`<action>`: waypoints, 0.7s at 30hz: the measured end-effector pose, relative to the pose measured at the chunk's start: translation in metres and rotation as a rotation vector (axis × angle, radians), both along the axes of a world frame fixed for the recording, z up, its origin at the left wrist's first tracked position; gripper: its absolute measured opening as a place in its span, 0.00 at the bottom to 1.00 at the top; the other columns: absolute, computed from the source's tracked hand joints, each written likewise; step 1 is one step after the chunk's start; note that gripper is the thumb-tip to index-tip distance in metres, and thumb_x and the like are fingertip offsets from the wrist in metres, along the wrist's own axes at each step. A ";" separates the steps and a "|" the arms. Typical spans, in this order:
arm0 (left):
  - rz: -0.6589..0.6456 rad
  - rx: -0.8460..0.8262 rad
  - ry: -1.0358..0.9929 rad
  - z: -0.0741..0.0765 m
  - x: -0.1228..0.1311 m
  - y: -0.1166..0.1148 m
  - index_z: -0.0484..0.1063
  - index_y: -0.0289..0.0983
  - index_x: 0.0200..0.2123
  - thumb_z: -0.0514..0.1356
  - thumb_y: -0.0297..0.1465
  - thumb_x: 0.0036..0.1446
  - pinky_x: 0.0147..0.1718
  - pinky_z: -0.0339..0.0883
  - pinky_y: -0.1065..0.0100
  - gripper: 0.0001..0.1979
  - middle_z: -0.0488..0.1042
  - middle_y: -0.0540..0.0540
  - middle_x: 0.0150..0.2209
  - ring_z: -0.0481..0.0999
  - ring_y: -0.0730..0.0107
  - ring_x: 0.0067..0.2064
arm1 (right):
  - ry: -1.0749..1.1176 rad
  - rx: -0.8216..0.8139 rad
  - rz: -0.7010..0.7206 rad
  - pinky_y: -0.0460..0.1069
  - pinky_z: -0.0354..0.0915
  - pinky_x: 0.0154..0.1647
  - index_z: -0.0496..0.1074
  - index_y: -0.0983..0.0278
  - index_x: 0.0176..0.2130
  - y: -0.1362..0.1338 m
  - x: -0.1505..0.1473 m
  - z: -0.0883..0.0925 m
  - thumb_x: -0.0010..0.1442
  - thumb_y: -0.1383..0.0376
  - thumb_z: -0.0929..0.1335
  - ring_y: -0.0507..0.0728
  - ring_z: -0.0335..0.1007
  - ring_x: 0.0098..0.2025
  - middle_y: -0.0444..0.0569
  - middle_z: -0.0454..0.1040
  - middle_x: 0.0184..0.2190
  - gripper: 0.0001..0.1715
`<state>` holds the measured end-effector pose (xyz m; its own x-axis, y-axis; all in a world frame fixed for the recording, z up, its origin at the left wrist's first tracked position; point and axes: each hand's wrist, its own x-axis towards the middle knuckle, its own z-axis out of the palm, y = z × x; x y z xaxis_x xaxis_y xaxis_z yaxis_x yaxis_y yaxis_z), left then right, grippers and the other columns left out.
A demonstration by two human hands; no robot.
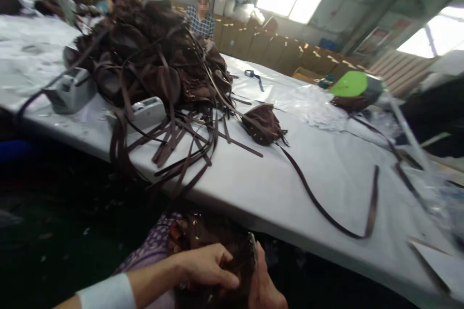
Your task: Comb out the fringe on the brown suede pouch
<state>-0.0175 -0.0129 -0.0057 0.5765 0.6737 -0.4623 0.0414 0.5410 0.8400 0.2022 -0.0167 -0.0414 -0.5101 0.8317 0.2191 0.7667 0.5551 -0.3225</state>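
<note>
A dark brown bag (213, 231) with small metal eyelets lies across my lap, below the table's front edge. My left hand (208, 265) reaches over it with curled fingers, thumb and forefinger gripping its dark material. To the right, my right hand (266, 282) is upright at the bag's side, fingers closed along a slim metal tool (253, 244). The tool's exact kind does not show clearly. Shadow hides the lower part of the bag, and the right hand's inner fingers are partly hidden.
A white-covered table (232, 178) spans the view, bearing a heap of brown bags (145, 58) with trailing straps. A single brown bag (263, 123) lies nearer the middle, its strap running right. Grey tape dispensers (147, 113) stand by the heap. A person (201, 19) is across the table.
</note>
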 end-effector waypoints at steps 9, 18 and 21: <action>0.019 0.140 0.404 0.028 0.018 0.005 0.75 0.34 0.29 0.51 0.33 0.58 0.18 0.53 0.74 0.15 0.65 0.53 0.18 0.62 0.75 0.20 | 0.597 -0.742 -0.186 0.47 0.73 0.24 0.62 0.61 0.61 0.004 0.027 0.007 0.65 0.55 0.61 0.56 0.76 0.28 0.55 0.78 0.41 0.28; -0.058 0.135 0.518 0.003 0.038 0.002 0.70 0.36 0.26 0.48 0.32 0.58 0.21 0.56 0.71 0.14 0.66 0.51 0.17 0.65 0.71 0.21 | 0.491 -0.676 -0.195 0.46 0.70 0.22 0.46 0.58 0.67 -0.005 0.036 0.034 0.67 0.60 0.57 0.53 0.69 0.20 0.47 0.76 0.30 0.32; -0.039 0.287 0.561 0.016 0.041 0.000 0.69 0.37 0.26 0.48 0.34 0.60 0.31 0.61 0.67 0.15 0.74 0.46 0.27 0.73 0.64 0.31 | -0.004 -0.245 0.034 0.45 0.71 0.24 0.45 0.57 0.68 -0.014 0.015 0.013 0.57 0.77 0.55 0.54 0.72 0.22 0.49 0.77 0.32 0.42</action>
<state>0.0232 -0.0133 0.0100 0.3252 0.7993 -0.5054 0.5326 0.2868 0.7963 0.2168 -0.0307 -0.0281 -0.5389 0.8423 0.0110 0.7507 0.4861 -0.4473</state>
